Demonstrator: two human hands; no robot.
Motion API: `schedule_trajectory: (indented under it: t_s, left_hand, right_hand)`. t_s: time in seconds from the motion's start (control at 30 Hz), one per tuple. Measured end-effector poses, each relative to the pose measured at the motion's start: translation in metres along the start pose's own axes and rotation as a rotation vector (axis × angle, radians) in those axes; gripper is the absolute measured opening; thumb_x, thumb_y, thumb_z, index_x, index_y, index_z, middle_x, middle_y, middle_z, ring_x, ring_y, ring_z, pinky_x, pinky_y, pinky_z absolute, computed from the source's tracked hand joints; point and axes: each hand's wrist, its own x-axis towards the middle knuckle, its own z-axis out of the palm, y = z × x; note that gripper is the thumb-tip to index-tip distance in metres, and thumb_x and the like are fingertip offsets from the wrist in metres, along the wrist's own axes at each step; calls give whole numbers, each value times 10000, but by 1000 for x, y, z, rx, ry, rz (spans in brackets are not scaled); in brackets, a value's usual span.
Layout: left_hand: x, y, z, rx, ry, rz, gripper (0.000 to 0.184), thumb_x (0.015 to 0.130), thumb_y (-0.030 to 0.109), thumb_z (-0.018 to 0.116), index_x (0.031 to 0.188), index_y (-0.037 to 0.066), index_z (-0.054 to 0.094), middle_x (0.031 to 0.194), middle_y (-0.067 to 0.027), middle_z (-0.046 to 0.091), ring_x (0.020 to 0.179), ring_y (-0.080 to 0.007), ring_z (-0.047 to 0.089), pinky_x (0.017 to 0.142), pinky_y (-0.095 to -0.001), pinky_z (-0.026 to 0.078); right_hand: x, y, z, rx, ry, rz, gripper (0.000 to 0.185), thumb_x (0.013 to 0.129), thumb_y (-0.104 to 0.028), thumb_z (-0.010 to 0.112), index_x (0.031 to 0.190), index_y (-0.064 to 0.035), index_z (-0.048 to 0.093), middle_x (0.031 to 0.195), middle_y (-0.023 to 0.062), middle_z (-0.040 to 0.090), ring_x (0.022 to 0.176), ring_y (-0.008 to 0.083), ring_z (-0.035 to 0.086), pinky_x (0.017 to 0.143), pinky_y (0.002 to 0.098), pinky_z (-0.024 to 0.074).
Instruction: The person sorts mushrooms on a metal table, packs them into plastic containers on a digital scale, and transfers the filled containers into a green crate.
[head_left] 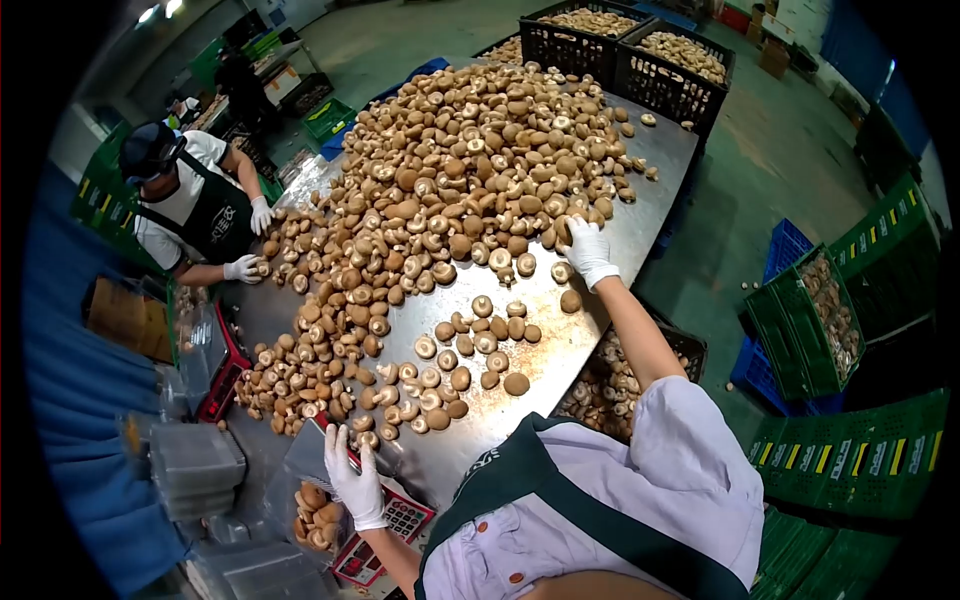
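Observation:
A big heap of brown mushrooms (450,160) covers much of the metal table (500,440), with a looser group (485,340) nearer to me. My right hand (590,250), in a white glove, reaches to the heap's right edge, its fingers bent against mushrooms; whether it grips one is unclear. Gloved too, my left hand (355,480) is at the near table edge, thumb and fingers apart, beside a red scale (385,530) and a clear plastic tray holding mushrooms (318,515). The left fingertips are close to the nearest mushrooms, and nothing shows clearly between them.
Across the table at left, a co-worker (195,200) touches mushrooms with gloved hands. Stacked clear trays (195,465) and another red scale (225,360) are at left. Black crates of mushrooms (670,75) adjoin the far end; green crates (805,320) stand at right. A mushroom crate (620,385) is below the table's right edge.

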Motion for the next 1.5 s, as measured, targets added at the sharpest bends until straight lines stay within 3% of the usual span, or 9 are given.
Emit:
schedule_trajectory:
  t_s: [0.17, 0.43, 0.57, 0.83, 1.0, 1.23, 1.27, 1.33, 1.5]
  left_hand:
    - [-8, -7, -5, -2, 13, -71, 413, 844, 132, 612, 1235, 28, 530, 1355, -162, 452, 1259, -312, 414, 1045, -390, 319]
    - [-9, -15, -12, -16, 131, -155, 409, 827, 114, 633, 1220, 42, 549, 1324, -173, 481, 1218, -321, 458, 1018, -377, 348]
    - [-7, -11, -14, 20, 152, -131, 424, 812, 124, 645, 1217, 40, 552, 1308, -176, 491, 1195, -327, 474, 1002, -378, 359]
    - [-39, -30, -32, -11, 301, -229, 430, 775, 81, 655, 1187, 2, 559, 1312, -180, 486, 1169, -342, 496, 1005, -383, 378]
    - [-70, -58, -71, 114, 615, -349, 477, 799, 85, 649, 1246, -4, 511, 1334, -177, 462, 1221, -335, 461, 1003, -373, 396]
    - [-129, -100, -103, 109, 858, -530, 450, 823, 72, 639, 1243, -6, 498, 1316, -176, 472, 1201, -313, 478, 997, -364, 406]
    - [-136, -103, -105, 111, 868, -554, 451, 822, 69, 640, 1243, -7, 498, 1312, -175, 474, 1198, -311, 480, 995, -363, 408]
    - [-149, -112, -107, 109, 890, -572, 440, 826, 62, 635, 1238, -13, 503, 1306, -174, 478, 1176, -300, 501, 973, -356, 431]
    - [-164, -121, -117, -17, 925, -646, 424, 836, 69, 631, 1234, -16, 512, 1292, -174, 490, 1136, -279, 534, 929, -348, 466]
  right_hand:
    - [11, 10, 26, 81, 137, -24, 513, 668, -175, 730, 1150, -86, 577, 1159, 99, 595, 1004, 322, 550, 861, 397, 478]
    - [-14, -66, -6, 1641, -379, 73, 553, 796, 17, 603, 1323, 26, 437, 1307, 102, 499, 1201, 192, 481, 1016, 308, 385]
    - [-20, -118, 3, 1315, -412, 42, 537, 793, -7, 630, 1307, -8, 474, 1241, 78, 547, 1129, 170, 526, 945, 283, 440]
    - [-40, -199, 41, 1817, -1025, -12, 688, 830, -243, 656, 1396, -31, 328, 1288, 108, 489, 1135, 242, 526, 933, 398, 480]
    - [-81, -306, 7, 1414, -1311, -253, 610, 853, -151, 633, 1388, -39, 362, 1293, 79, 499, 1135, 193, 528, 898, 301, 456]
    - [-182, -456, -51, 861, -1181, -847, 384, 805, -154, 679, 1143, -47, 530, 1053, 126, 639, 793, 157, 646, 720, 279, 518]
    - [-196, -472, -58, 831, -1133, -949, 372, 773, -92, 691, 1120, -54, 562, 1097, 111, 629, 1014, 168, 599, 865, 290, 476]
    - [-223, -494, -49, 955, -702, -1378, 370, 745, -99, 706, 1094, -68, 590, 1100, 104, 631, 1007, 229, 601, 861, 313, 481]
    - [-272, -510, -24, 579, -578, -1661, 385, 719, -238, 705, 1078, -125, 621, 1150, 51, 620, 958, 277, 579, 797, 351, 505]
